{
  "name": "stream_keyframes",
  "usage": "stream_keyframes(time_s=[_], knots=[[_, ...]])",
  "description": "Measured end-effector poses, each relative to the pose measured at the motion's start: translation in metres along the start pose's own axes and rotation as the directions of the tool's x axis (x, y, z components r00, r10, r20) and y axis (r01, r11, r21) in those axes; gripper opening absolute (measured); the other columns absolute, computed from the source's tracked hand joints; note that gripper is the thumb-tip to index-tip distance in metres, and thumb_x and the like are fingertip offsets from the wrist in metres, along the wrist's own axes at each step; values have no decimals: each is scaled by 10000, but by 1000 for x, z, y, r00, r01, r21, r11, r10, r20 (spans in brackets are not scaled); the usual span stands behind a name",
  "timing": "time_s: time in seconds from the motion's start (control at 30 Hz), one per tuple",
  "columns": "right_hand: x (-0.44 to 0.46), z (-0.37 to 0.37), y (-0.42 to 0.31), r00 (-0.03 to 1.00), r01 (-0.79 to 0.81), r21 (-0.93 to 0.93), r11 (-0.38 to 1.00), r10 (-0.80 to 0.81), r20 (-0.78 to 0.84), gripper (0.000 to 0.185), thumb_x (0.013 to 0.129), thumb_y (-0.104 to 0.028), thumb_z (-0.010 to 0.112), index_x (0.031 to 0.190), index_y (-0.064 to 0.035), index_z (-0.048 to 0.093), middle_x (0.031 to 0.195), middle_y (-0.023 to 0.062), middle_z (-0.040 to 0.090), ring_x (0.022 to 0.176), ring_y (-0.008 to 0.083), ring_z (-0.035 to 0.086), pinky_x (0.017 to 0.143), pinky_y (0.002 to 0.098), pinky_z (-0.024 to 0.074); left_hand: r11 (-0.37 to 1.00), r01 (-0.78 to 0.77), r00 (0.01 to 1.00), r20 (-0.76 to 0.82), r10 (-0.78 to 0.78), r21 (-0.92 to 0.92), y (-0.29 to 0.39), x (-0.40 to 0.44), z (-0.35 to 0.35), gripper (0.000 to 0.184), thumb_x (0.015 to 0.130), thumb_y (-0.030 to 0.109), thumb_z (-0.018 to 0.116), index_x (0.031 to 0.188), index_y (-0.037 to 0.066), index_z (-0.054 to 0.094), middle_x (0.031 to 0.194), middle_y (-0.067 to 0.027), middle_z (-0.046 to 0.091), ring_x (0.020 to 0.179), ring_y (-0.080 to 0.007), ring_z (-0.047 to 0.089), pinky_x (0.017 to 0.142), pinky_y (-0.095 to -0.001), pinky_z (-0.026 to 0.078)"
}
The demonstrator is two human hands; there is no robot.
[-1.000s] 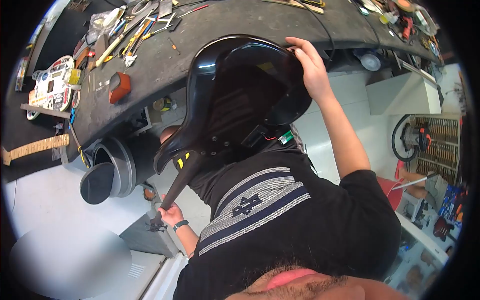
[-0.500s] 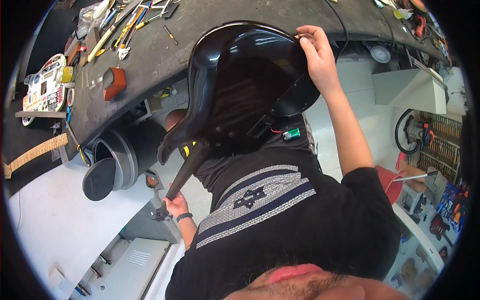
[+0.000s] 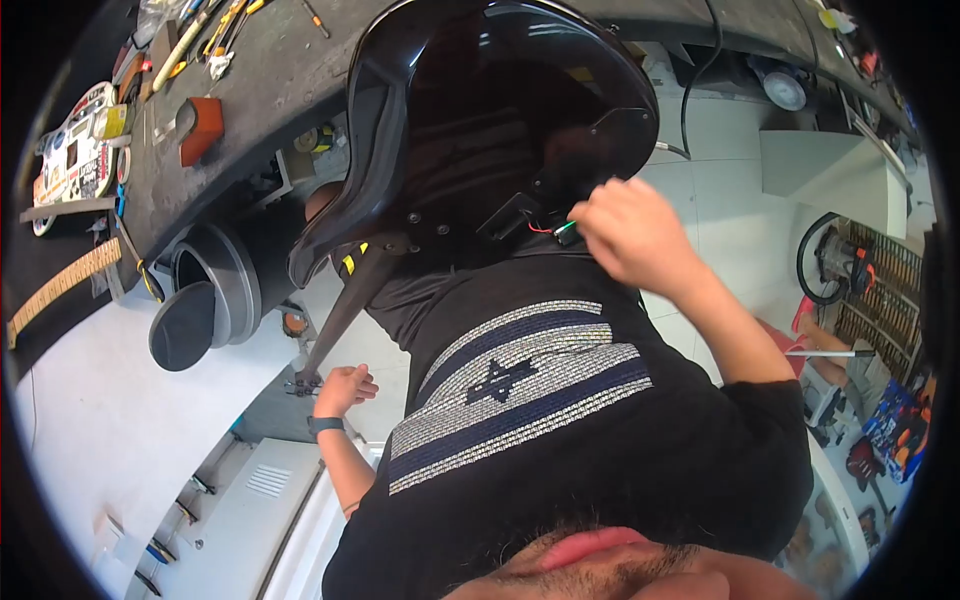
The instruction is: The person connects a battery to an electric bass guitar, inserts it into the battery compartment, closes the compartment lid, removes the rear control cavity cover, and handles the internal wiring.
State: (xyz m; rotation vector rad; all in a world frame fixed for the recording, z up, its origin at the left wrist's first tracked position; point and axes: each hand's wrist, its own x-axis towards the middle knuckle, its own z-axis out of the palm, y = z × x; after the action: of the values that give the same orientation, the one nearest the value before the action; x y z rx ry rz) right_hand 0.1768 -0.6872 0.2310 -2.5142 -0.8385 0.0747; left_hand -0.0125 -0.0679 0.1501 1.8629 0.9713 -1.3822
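A glossy black electric guitar [image 3: 480, 110] lies back side up across my lap, its dark neck [image 3: 345, 305] running down to the left. On its back, wires come out of a small battery compartment [image 3: 505, 218] to a green-and-black 9-volt battery [image 3: 567, 233]. My right hand [image 3: 640, 235] is closed at this battery, with its fingers partly covering it. Beside the headstock [image 3: 302, 384] my left hand [image 3: 345, 390], with a dark band on the wrist, is off the neck, its fingers apart and holding nothing.
A dark workbench [image 3: 290, 70] carries hand tools and an orange-red block [image 3: 202, 130]. A grey bin [image 3: 235, 290] stands at the left, near a loose guitar neck [image 3: 65, 290]. A black cable [image 3: 688, 100] hangs right of the guitar body.
My right hand has moved from the guitar's far edge down to the battery. My left hand has let go of the neck. The guitar has shifted up and left in view.
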Motion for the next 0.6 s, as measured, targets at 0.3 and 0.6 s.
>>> stream_keyframes(time_s=[0.3,0.6], knots=[[-16,25,-12,989,-125,12,992,124,81,342,984,-230,885,1295,-143,771,1077,50,662,1044,277,722,888,450,545,542,-826,554,41,832,156,256,-137,54,193,1209,161,707,1240,-21,766,1066,-58,803,1069,-132,767,923,-315,599],[4,26,-50,985,-173,67,983,171,36,345,956,-316,924,1182,-122,750,1052,62,695,901,313,791,787,478,636,564,-813,556,93,826,-145,332,-112,147,247,1140,158,827,1298,-30,801,1057,-34,820,925,-85,734,839,-282,606]])
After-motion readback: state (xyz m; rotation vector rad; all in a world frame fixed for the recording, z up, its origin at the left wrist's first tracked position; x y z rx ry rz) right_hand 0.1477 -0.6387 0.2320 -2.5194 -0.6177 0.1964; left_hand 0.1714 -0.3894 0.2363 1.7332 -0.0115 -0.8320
